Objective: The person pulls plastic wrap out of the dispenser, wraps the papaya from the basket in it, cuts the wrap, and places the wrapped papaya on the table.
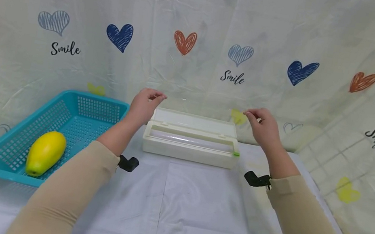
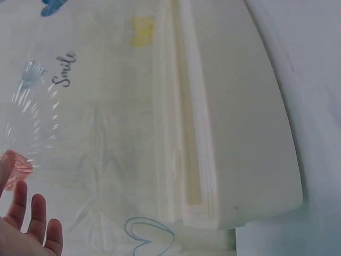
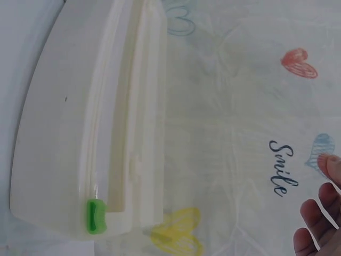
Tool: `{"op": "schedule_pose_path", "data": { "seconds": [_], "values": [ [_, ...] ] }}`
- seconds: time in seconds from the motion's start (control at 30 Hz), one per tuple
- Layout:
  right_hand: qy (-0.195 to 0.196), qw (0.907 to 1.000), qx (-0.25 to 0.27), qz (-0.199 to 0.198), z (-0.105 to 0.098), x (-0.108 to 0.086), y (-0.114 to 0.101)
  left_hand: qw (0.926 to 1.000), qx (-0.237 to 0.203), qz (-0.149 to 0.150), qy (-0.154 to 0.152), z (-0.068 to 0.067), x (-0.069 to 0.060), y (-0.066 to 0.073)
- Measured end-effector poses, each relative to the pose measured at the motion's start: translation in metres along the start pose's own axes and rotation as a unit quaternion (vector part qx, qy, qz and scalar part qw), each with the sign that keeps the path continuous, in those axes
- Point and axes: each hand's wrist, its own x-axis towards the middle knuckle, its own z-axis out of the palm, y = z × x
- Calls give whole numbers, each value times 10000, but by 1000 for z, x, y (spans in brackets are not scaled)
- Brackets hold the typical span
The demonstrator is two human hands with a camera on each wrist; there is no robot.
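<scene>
Both hands are raised behind and above a white cling film dispenser [image 1: 187, 154]. Its lid [image 1: 195, 122] stands open at the back, and a film roll [image 1: 191, 140] shows inside. At the right end of the front edge sits a green slider cutter [image 3: 96, 216]. Thumb and forefinger of my left hand [image 1: 145, 105] pinch clear cling film [image 2: 34, 120], seen by its glints in the left wrist view. My right hand [image 1: 263, 127] pinches too, apparently the film's other side; the film is barely visible there. Whether the film still joins the roll cannot be told.
A turquoise plastic basket [image 1: 86, 127] stands on the left, holding a yellow papaya-like fruit [image 1: 46, 153]. White cloth [image 1: 162, 203] covers the table. Behind hangs a pale curtain [image 1: 210, 18] printed with hearts and "Smile".
</scene>
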Motion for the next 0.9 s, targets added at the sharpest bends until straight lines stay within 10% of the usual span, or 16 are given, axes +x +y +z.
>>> {"op": "schedule_pose_path", "data": {
  "seconds": [0.9],
  "values": [
    [583,9981,127,-122,-25,13,-28,9983,91,548,169,-22,11,31]
  ]
}}
